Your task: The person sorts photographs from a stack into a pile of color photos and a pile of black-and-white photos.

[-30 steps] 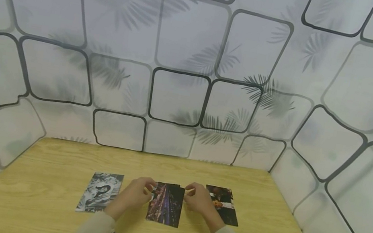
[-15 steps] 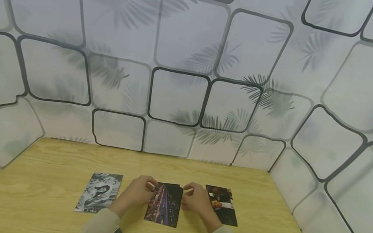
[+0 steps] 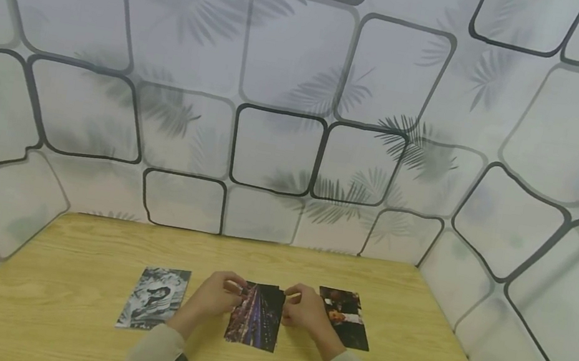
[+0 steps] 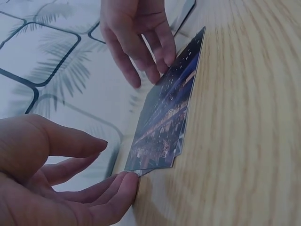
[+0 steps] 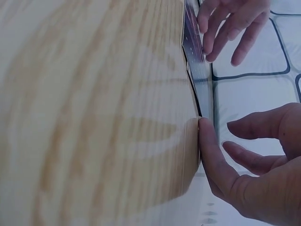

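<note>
A small pile of photos [image 3: 254, 320], topped by a night city scene with a lit purple road, lies in the middle of the table. Its sheets are slightly out of line, with corners showing beneath. My left hand [image 3: 219, 295] is at its left side; in the left wrist view the fingertips [image 4: 127, 186] touch the pile's edge, and another finger stays apart above. On the opposite side is my right hand [image 3: 305, 308], one fingertip [image 5: 203, 126] against the edge in the right wrist view, the other fingers spread off it.
A black-and-white photo [image 3: 154, 299] lies to the left, apparently over another sheet. To the right is a dark photo [image 3: 344, 318] with orange and white patches, partly behind my right hand. The wooden table [image 3: 81, 274] meets a patterned curtain [image 3: 267, 215] at the back and sides.
Both hands and the middle pile have shifted very slightly left in the head view since a second ago. Over the last half second almost nothing has moved.
</note>
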Demonstrator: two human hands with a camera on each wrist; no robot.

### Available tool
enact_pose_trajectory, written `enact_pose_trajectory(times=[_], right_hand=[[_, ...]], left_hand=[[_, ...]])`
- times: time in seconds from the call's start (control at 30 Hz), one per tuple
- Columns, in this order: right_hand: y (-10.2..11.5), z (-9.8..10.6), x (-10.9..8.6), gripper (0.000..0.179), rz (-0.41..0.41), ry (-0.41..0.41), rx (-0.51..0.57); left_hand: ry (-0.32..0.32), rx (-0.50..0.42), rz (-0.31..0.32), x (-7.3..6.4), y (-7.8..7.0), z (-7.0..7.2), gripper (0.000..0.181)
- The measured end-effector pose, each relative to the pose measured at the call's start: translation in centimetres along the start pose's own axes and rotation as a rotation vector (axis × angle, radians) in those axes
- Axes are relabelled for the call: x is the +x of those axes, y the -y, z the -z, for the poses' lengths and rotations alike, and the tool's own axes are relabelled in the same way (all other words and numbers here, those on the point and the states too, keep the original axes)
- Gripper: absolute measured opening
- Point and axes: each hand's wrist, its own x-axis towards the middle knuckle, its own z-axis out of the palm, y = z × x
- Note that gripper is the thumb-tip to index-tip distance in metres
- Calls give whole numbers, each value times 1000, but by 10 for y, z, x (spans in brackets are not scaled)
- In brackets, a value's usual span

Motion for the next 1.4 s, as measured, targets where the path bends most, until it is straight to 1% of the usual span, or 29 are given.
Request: enact_pose_trajectory(times=[0.07, 0.3, 0.47, 0.63, 0.77, 0.97, 1.17, 1.4], right_hand=[[1, 0, 0, 38, -3, 0, 2], [1, 1, 0, 38, 1, -3, -7], [1, 1, 0, 39, 2, -10, -3], [0, 1, 1, 39, 3, -6, 14], [0, 1, 2, 39, 9, 0, 18], [-1, 2, 1, 36, 14, 37, 21], [-1, 2, 0, 36, 24, 63, 5], [-1, 5, -1, 38, 31, 91, -22]], left_hand=[[-4, 0, -3, 0, -2, 0, 37], [-35, -21, 51, 0, -10, -2, 39], [-52, -46, 62, 0, -9, -3, 39], [-54, -86, 65, 0, -5, -3, 39], [-41, -107, 34, 1, -2, -5, 39], [6, -34, -37, 2, 1, -10, 40], [22, -32, -60, -1, -1, -13, 42], [3, -50, -69, -3, -3, -13, 41]])
